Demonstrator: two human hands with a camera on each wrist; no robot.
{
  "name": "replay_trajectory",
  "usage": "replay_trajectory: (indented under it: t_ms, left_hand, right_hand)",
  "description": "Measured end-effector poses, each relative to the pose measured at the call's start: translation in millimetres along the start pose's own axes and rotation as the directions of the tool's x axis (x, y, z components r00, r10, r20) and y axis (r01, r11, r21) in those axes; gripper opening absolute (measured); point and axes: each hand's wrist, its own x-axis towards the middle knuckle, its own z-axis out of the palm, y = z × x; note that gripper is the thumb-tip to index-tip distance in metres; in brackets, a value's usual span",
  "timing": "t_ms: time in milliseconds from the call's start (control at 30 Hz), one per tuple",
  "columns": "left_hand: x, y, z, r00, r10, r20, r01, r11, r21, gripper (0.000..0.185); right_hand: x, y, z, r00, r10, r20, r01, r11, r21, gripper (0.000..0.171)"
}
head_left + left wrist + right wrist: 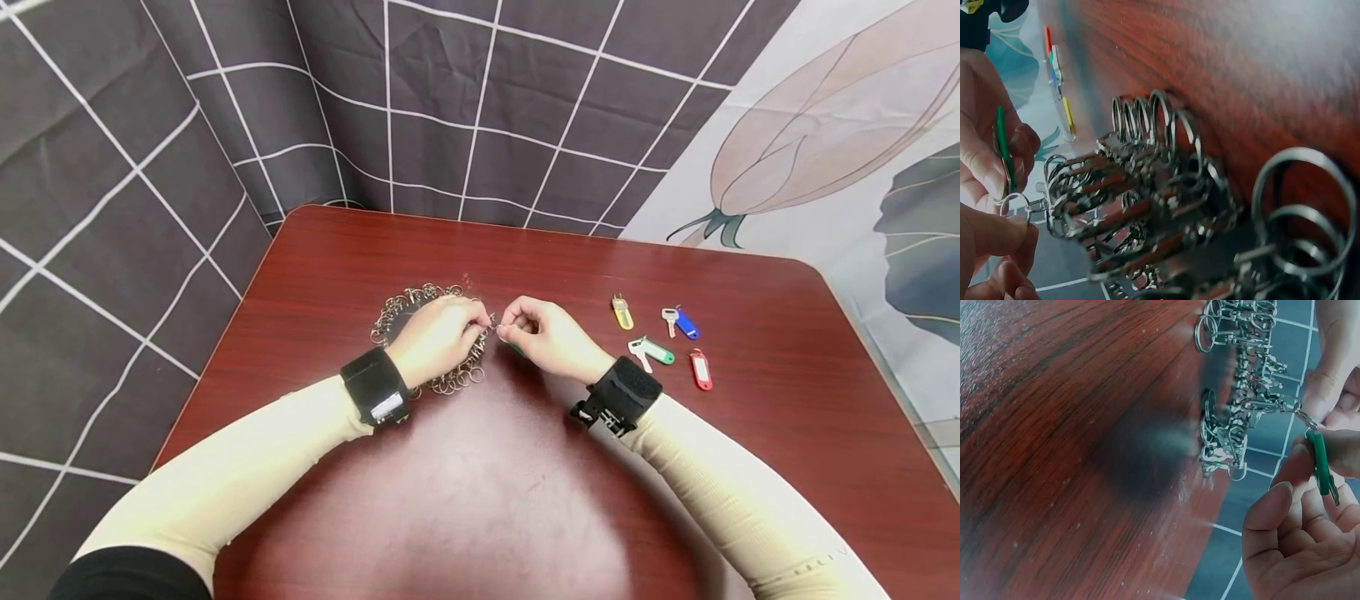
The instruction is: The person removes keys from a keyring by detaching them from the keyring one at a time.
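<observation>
My left hand (pixel 433 340) pinches a split ring (pixel 1015 196) that hangs from a clasp at the edge of a round dark rack (pixel 397 322) hung with many metal rings (pixel 454 383). Close beside it, my right hand (pixel 553 340) holds a green key tag (pixel 1319 457) between thumb and fingers. A metal key (pixel 1334 490) shows at the tag's lower end in the right wrist view. The tag's upper end meets the ring at the fingertips; whether the ring passes through it, I cannot tell.
To the right on the red-brown table (pixel 450 517) lie a yellow key tag (pixel 622 312), a blue tag (pixel 686 325) with a key (pixel 670 320), a second green tag (pixel 657 352) with a key (pixel 640 353), and a red tag (pixel 701 370). A dark checked curtain (pixel 435 100) hangs behind.
</observation>
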Motion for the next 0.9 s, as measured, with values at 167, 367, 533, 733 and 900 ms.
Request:
replay_trajectory:
  t_ms: [167, 367, 533, 733, 900]
  left_hand:
    - [0.2, -0.8, -3.5, 0.998, 0.062, 0.023, -0.063, 0.995, 0.076, 0.006]
    - [1.0, 0.4, -6.7, 0.986, 0.149, 0.072, -0.159, 0.970, 0.183, 0.009]
    - [1.9, 1.6, -8.1, 0.975, 0.206, 0.084, -0.221, 0.943, 0.249, 0.014]
    - [-0.1, -9.2, -1.1, 0.978, 0.206, 0.027, -0.207, 0.950, 0.235, 0.011]
    - [-1.4, -12.4, -3.7, 0.984, 0.178, -0.014, -0.173, 0.971, 0.166, 0.007]
  right_hand:
    - [0, -2, 1, 0.999, 0.025, 0.027, -0.026, 0.998, 0.057, 0.006]
    - [-4, -16, -2, 0.992, 0.092, 0.090, -0.105, 0.982, 0.157, 0.003]
    - [-3, -1, 1, 0.982, 0.141, 0.129, -0.175, 0.934, 0.312, 0.004]
    - [-3, 2, -7, 0.977, 0.205, 0.052, -0.210, 0.901, 0.379, 0.014]
    - [-6, 12, -21, 0.974, 0.220, -0.052, -0.200, 0.946, 0.256, 0.019]
